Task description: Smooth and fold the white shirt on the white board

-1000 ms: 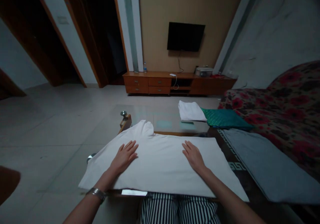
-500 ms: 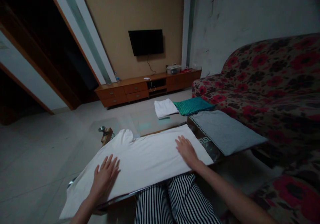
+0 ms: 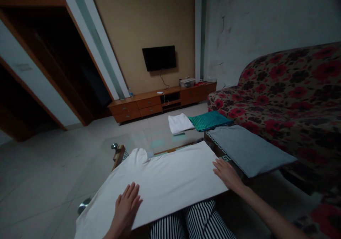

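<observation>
A white shirt [image 3: 165, 177] lies spread lengthwise over the glass table in front of my knees, one sleeve bunched at its far edge. My left hand [image 3: 127, 201] rests flat on its left half, fingers extended. At the shirt's right edge is my right hand [image 3: 226, 173], fingers stretched out and fingertips on the fabric. To the right of that hand lies a folded grey garment [image 3: 253, 148]. Farther back are a folded white cloth [image 3: 180, 123] and a folded green cloth [image 3: 210, 120], side by side.
The glass table [image 3: 138, 139] has metal knobs at its corners. A floral sofa [image 3: 287, 90] stands on the right. Across the room are a wooden TV cabinet [image 3: 125, 113] and a wall-mounted television [image 3: 160, 58]. A dark doorway [image 3: 64, 61] opens at the left.
My right hand has slid rightward across the shirt to its right edge. The left hand stays flat on the shirt. The whole view has shifted slightly with my head.
</observation>
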{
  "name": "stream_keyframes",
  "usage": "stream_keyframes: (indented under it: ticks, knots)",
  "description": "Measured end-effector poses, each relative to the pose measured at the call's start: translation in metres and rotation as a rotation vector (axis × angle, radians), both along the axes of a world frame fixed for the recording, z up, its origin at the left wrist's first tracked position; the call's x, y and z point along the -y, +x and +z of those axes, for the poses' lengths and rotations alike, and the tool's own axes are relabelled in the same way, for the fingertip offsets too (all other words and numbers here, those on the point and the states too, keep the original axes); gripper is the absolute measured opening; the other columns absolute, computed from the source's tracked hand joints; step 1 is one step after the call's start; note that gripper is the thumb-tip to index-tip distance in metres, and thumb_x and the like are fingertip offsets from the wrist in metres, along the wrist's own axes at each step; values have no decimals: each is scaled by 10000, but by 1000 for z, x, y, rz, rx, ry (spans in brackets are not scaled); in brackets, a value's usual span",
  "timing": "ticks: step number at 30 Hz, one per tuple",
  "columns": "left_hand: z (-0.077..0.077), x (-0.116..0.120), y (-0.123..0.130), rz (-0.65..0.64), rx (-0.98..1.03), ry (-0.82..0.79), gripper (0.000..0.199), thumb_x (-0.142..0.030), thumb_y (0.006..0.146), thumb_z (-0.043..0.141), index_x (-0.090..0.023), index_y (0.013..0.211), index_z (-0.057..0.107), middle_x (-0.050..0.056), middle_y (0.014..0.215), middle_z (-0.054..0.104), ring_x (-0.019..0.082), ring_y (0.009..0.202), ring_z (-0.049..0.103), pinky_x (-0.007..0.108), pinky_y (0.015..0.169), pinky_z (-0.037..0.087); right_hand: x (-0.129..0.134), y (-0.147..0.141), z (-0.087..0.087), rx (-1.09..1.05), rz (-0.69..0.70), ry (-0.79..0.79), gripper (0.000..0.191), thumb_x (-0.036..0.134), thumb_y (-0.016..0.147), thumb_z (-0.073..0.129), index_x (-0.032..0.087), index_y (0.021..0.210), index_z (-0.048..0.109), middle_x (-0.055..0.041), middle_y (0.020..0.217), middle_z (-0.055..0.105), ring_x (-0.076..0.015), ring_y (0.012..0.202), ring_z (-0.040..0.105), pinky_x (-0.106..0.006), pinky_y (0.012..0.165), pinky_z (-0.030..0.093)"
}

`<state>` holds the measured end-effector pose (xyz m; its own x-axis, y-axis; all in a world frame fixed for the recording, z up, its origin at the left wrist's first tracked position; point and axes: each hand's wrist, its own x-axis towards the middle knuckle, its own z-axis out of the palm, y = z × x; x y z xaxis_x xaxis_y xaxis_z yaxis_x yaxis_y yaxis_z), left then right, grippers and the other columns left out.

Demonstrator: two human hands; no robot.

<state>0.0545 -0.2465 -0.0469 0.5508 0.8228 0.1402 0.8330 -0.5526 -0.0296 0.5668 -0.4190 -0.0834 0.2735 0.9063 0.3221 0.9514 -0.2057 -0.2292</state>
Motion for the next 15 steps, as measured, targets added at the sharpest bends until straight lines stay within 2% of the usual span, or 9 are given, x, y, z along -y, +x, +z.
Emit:
stream_keyframes:
  ticks: [2, 6, 9, 10, 12, 15]
  knots:
    - [7, -16, 9, 2, 51, 37, 468, -353, 967, 313, -260, 1391, 486, 88, 1503, 393, 255, 1396, 346, 511, 1063, 348, -34, -24, 12, 5, 24, 42, 399, 304, 882, 517, 177, 1241, 633, -140, 1360, 546, -287, 1326, 436, -458, 1099, 354]
    - [21, -40, 27, 0, 64, 25, 467, -343, 973, 316, -246, 1405, 464, 119, 1503, 384, 266, 1402, 332, 548, 1068, 325, -115, -106, 35, -24, 243, 71, 428, 223, 871, 520, 157, 1288, 592, -137, 1410, 497, -261, 1338, 424, -428, 1099, 363]
    - [22, -42, 28, -3, 31, -55, 498, -408, 972, 329, -255, 1437, 414, 116, 1522, 347, 267, 1419, 299, 551, 1089, 298, -152, -151, 25, -62, 405, 64, 426, 218, 876, 507, 217, 1294, 590, -93, 1426, 488, -238, 1345, 417, -409, 1097, 368]
    - [20, -41, 27, -1, 25, -75, 516, -434, 970, 327, -258, 1451, 390, 108, 1533, 326, 265, 1428, 279, 548, 1103, 281, -158, -155, 17, -77, 443, 62, 421, 223, 887, 486, 235, 1294, 591, -74, 1425, 492, -228, 1344, 419, -405, 1103, 362]
    - [17, -38, 23, 10, 28, -106, 536, -465, 970, 314, -274, 1469, 350, 81, 1554, 282, 259, 1443, 239, 547, 1128, 245, -163, -141, -2, -106, 450, 63, 414, 233, 907, 431, 235, 1285, 600, -57, 1403, 518, -219, 1326, 444, -408, 1115, 347]
    - [14, -37, 18, 30, 56, -142, 535, -474, 969, 309, -300, 1475, 331, 41, 1571, 237, 257, 1454, 205, 555, 1148, 205, -172, -94, -18, -153, 238, 84, 426, 228, 911, 360, 157, 1218, 646, -105, 1323, 587, -234, 1258, 517, -413, 1100, 359]
